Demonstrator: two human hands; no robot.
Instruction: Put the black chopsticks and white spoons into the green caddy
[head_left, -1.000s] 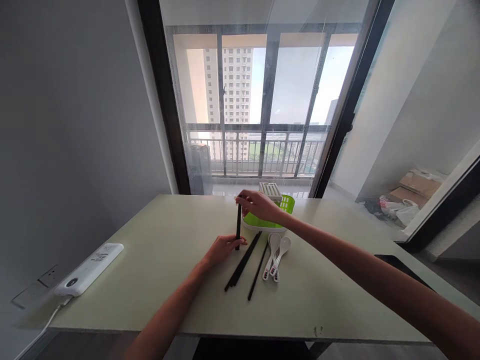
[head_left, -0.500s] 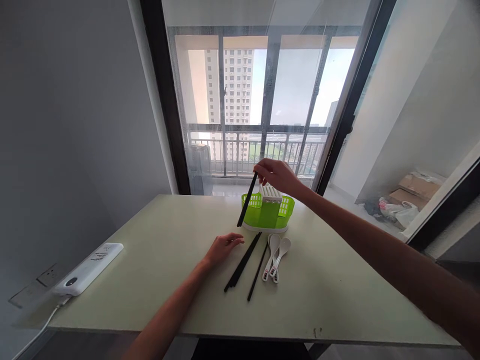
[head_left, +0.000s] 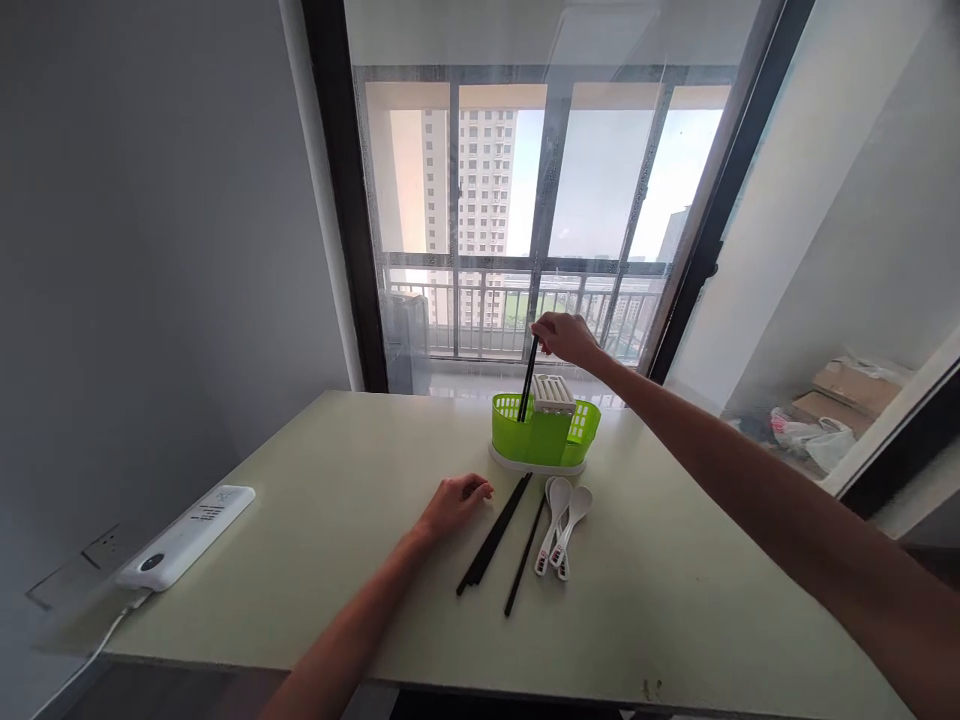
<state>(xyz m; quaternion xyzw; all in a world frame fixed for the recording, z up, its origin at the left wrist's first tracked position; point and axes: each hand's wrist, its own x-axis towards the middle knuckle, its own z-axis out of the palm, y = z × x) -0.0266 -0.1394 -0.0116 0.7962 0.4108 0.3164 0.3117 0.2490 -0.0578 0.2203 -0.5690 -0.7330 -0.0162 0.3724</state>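
My right hand (head_left: 564, 338) pinches the top of a black chopstick (head_left: 527, 380) that stands nearly upright, its lower end inside the left part of the green cutlery holder (head_left: 544, 436). My left hand (head_left: 454, 503) rests on the pale table (head_left: 315, 540) with fingers loosely curled, holding nothing, just left of several loose black chopsticks (head_left: 495, 544). Two white spoons (head_left: 561, 512) lie in front of the holder.
A white power strip (head_left: 184, 536) lies at the table's left edge with its cable hanging down. Behind the table is a large window with a dark frame. Boxes and bags sit on the floor at the right.
My right hand lifted a black chopstick from beside my left hand, carried it up and right, and now holds it upright with its tip in the green holder. My left hand stayed put.
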